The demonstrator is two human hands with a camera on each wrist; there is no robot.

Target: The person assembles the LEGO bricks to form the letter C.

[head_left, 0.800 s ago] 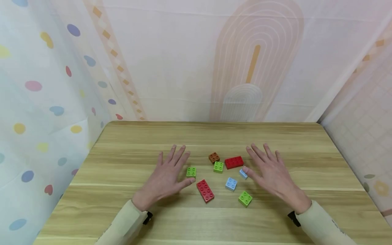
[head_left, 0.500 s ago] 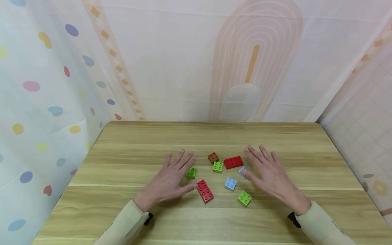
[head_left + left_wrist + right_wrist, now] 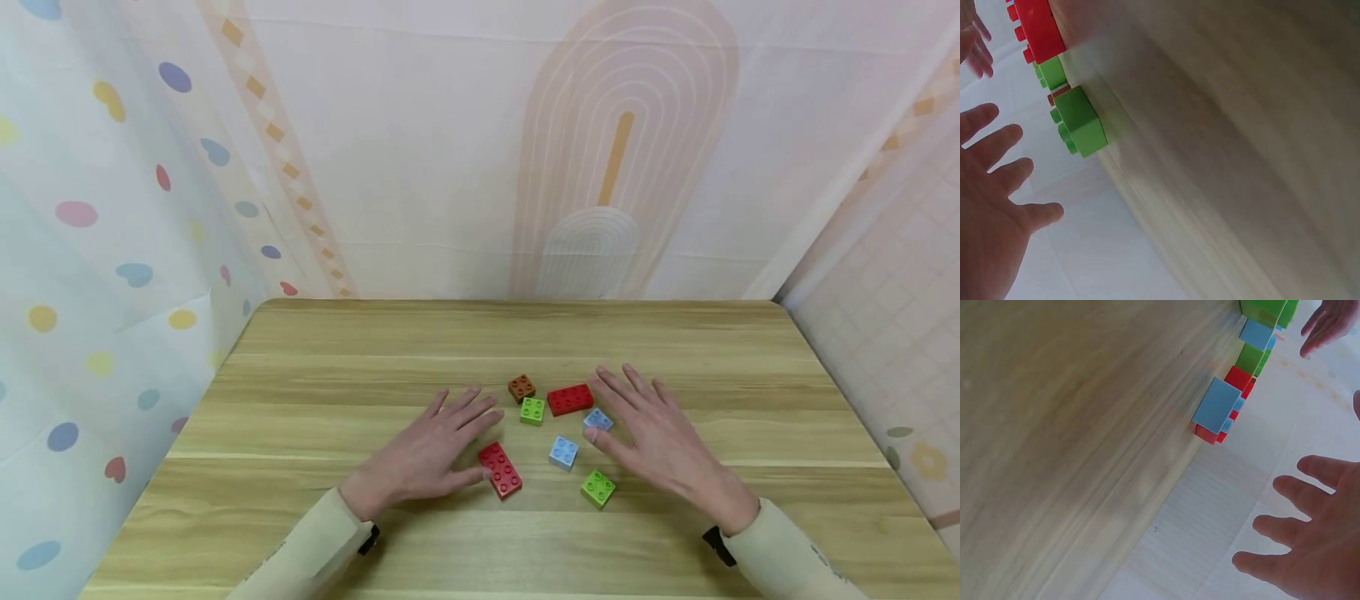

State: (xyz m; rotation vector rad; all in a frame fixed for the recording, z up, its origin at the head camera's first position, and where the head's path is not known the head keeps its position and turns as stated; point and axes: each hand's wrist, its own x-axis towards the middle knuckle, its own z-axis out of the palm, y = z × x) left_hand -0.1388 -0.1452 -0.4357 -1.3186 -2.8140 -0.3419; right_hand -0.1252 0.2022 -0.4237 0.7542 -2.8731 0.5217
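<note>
Left wrist view shows a square green plastic block (image 3: 1087, 125) that head view hides; our left hand (image 3: 423, 455) and right hand (image 3: 660, 437) have fingers apart.

Wood-grain tabletop (image 3: 420, 354); arch-patterned cloth (image 3: 495, 150) behind; spotted cloth (image 3: 127, 242) leftward.

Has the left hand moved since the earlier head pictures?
Yes. In the head view, the left hand has shifted rightward relative to the nearer red brick: its thumb, clear of that brick's left edge in the earliest picture, now overlaps it.
</note>
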